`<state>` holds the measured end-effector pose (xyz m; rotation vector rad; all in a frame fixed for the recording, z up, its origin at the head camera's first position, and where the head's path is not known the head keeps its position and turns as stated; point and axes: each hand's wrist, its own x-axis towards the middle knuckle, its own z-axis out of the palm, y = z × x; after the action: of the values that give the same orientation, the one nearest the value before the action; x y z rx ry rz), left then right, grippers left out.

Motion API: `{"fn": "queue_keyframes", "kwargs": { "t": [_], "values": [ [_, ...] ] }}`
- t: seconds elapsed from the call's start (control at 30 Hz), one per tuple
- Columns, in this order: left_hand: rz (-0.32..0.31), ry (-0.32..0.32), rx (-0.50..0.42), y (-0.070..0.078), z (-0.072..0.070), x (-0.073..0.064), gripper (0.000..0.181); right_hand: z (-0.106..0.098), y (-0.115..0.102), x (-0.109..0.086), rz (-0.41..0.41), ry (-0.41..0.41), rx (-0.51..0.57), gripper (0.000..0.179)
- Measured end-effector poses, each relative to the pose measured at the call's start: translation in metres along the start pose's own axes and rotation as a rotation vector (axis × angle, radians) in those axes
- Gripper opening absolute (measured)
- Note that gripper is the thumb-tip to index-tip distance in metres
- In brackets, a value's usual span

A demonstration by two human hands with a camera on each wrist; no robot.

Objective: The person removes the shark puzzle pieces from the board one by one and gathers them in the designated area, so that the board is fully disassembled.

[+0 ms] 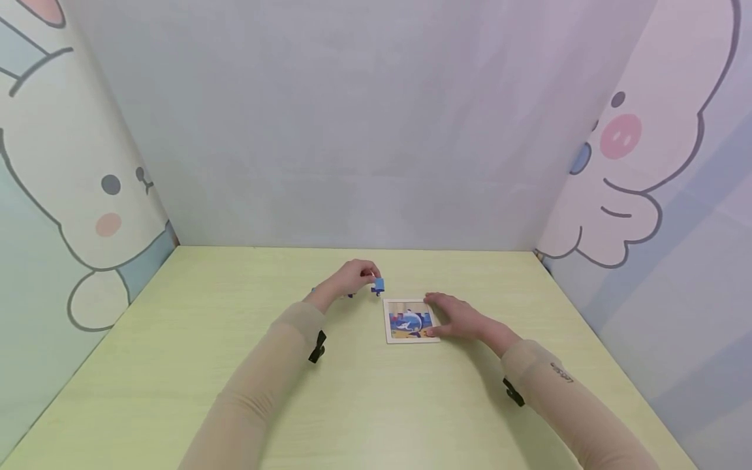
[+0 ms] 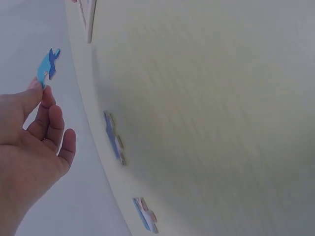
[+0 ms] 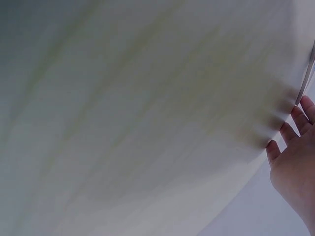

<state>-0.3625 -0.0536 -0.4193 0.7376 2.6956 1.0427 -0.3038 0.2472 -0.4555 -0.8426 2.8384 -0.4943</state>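
Between thumb and index finger, my left hand [image 1: 354, 275] pinches a blue jigsaw puzzle piece [image 1: 378, 284]; its other fingers are loosely curled in the left wrist view. The piece [image 2: 47, 66] is light blue with a darker blue edge and is held up above the table. Just to its lower right lies a puzzle tray [image 1: 387, 326] with a pale border and a dolphin picture [image 1: 409, 321] inside. A bare wood-coloured strip shows along the picture's top. My right hand [image 1: 461, 318] rests at the tray's right side, fingers at the upper corner, thumb near the lower one.
Two loose puzzle pieces lie on the table under my left hand: a blue one [image 2: 113, 137] and a blue-and-pink one [image 2: 145, 215]. The yellowish table [image 1: 176, 339] ends at a pale back curtain [image 1: 352, 130], with cartoon-printed side walls left and right.
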Motion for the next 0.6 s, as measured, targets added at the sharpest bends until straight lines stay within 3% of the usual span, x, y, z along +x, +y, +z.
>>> {"fn": "queue_keyframes", "kwargs": {
  "t": [0.2,0.6],
  "values": [
    [-0.050,-0.020,-0.022,-0.009,0.003,0.000,0.013,-0.001,-0.001,-0.002,-0.008,0.003,-0.005,0.084],
    [-0.084,-0.004,0.056,-0.014,0.009,0.002,0.012,-0.003,-0.002,-0.002,-0.018,0.007,-0.007,0.083]
  ]
}}
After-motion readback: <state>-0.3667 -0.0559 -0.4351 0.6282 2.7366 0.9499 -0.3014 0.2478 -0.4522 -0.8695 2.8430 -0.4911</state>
